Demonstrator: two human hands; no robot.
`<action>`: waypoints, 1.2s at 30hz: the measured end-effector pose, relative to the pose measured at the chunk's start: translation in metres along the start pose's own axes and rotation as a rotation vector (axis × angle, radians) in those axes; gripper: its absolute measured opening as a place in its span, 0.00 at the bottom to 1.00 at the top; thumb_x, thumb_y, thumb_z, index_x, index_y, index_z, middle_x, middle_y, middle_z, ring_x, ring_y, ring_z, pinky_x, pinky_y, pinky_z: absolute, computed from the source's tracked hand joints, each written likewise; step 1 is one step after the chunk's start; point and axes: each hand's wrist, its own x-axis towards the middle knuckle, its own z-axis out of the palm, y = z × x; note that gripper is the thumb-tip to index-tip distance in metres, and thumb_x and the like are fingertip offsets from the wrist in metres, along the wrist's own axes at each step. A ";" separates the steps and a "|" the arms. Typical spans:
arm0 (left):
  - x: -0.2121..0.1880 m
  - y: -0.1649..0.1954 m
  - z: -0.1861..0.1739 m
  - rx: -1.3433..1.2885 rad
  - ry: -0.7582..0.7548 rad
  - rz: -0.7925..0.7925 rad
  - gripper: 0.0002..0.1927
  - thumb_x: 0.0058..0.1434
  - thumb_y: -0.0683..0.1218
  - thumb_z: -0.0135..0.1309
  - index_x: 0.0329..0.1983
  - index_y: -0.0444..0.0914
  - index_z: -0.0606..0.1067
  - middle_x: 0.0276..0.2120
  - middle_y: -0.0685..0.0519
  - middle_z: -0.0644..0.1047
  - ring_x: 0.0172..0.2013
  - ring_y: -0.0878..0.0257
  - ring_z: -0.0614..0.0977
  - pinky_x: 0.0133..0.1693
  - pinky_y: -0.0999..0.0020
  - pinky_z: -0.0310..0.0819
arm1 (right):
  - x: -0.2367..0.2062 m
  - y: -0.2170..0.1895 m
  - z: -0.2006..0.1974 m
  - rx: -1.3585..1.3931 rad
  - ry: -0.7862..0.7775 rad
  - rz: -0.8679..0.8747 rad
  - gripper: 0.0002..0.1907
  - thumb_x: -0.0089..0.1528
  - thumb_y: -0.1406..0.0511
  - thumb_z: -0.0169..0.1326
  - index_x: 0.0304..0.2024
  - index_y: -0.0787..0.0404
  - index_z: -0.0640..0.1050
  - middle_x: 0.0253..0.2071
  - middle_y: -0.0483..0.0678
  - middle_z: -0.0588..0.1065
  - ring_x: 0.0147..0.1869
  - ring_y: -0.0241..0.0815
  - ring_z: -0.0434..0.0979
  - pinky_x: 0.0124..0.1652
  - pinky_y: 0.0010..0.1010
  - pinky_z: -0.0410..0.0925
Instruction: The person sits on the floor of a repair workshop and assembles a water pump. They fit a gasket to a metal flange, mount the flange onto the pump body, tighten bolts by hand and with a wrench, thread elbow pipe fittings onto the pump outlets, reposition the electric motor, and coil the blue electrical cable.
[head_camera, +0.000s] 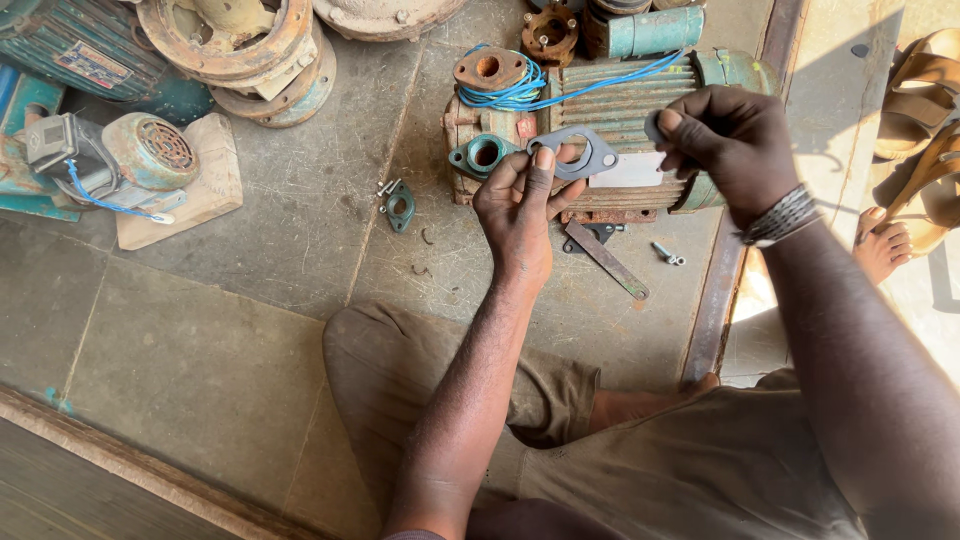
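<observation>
Gasket (578, 153) — flat, grey, two-eared — pinched in left hand (520, 205).

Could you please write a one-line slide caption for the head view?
Left hand holds a grey gasket over a rusty green motor.

We see our two arms bare from wrist to elbow, no sleeves on either. Our left hand (518, 205) wears nothing. Our right hand (735, 140) has a stack of thin dark and pale bracelets (782, 216) around the wrist. Our trousers (640, 450) are dull brown cloth, creased and dusty, and our foot (882, 245) is bare.
</observation>
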 end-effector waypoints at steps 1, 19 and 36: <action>0.000 0.000 -0.002 0.008 0.017 -0.021 0.09 0.73 0.46 0.53 0.42 0.33 0.76 0.43 0.49 0.82 0.45 0.64 0.85 0.44 0.63 0.87 | 0.003 -0.003 -0.013 -0.090 -0.084 -0.018 0.05 0.73 0.70 0.57 0.48 0.68 0.79 0.36 0.51 0.79 0.33 0.40 0.79 0.34 0.32 0.74; -0.009 -0.010 0.003 0.612 -0.043 0.260 0.06 0.69 0.37 0.59 0.47 0.30 0.80 0.35 0.51 0.82 0.36 0.67 0.83 0.39 0.72 0.81 | -0.032 -0.022 0.060 -0.747 0.021 -0.497 0.10 0.58 0.65 0.70 0.43 0.55 0.85 0.50 0.50 0.72 0.53 0.49 0.68 0.55 0.41 0.63; 0.006 0.022 0.012 0.688 -0.146 0.140 0.08 0.67 0.42 0.57 0.33 0.33 0.78 0.22 0.54 0.80 0.24 0.71 0.83 0.26 0.74 0.79 | -0.037 -0.029 0.068 -0.693 0.073 -0.775 0.07 0.57 0.69 0.69 0.37 0.61 0.82 0.57 0.55 0.68 0.66 0.55 0.62 0.65 0.48 0.56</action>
